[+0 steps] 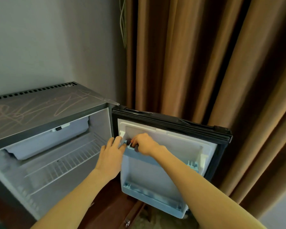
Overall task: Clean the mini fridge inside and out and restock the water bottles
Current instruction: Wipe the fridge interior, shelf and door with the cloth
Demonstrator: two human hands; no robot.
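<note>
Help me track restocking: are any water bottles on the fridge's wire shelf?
No, the wire shelf in the open mini fridge lies bare.

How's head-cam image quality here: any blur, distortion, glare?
Head view: wide-angle bending bows the curtain folds and the fridge door edges; soft overall, smeared where left hand and right hand meet at the upper door rail, so the right hand's grip is unreadable; light dim, even, no glare.
</note>
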